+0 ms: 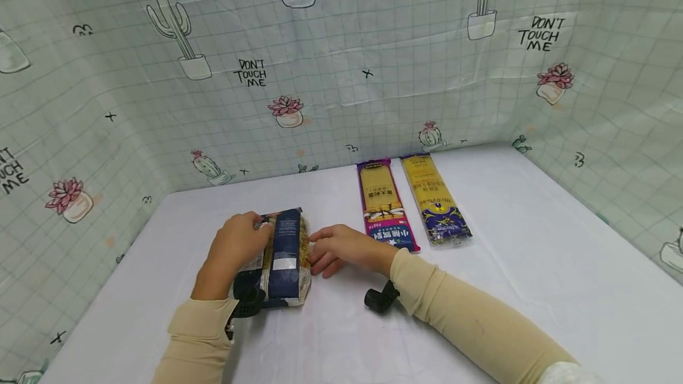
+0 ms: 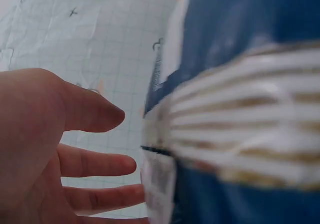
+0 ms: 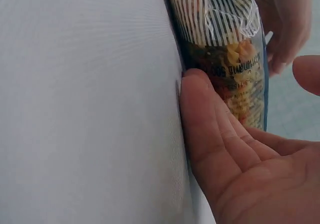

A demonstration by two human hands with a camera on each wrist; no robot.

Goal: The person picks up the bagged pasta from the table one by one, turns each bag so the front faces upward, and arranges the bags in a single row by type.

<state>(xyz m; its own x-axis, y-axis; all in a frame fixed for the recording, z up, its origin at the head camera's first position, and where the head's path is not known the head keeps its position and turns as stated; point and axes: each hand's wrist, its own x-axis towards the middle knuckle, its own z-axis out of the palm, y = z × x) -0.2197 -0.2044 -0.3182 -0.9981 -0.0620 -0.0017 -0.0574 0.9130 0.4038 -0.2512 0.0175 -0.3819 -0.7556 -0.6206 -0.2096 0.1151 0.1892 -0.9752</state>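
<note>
My left grip (image 1: 238, 248) is at the left side of a dark-blue pasta bag (image 1: 284, 253), its fingers spread and apart from the thumb. In the left wrist view the thumb stands clear of the bag, while the fingers reach out to its edge; I cannot tell how many fingertips touch it. My right grip (image 1: 349, 246) is at the opposite side, also apart and clamped on nothing: the fingers lie nearly straight against the bag's side, low down by the desk (image 1: 331, 336), with the thumb held off.

The bag sits on the desk, left of the middle, between my two hands. It has a white label, striped bands near its end and clear windows where twisted pasta of several colours shows.

Beyond my right hand two long packets lie side by side with a narrow gap between them: a purple-and-pink packet (image 1: 383, 194) marked PASTA, nearer to me at its lower end, and a yellow-and-blue packet (image 1: 434, 197) to its right. I wear beige sleeves (image 1: 480, 319) and a black wrist camera (image 1: 380, 299) on each arm. Behind the desk hangs a pale checked cloth (image 1: 331, 34) printed with potted cacti.
</note>
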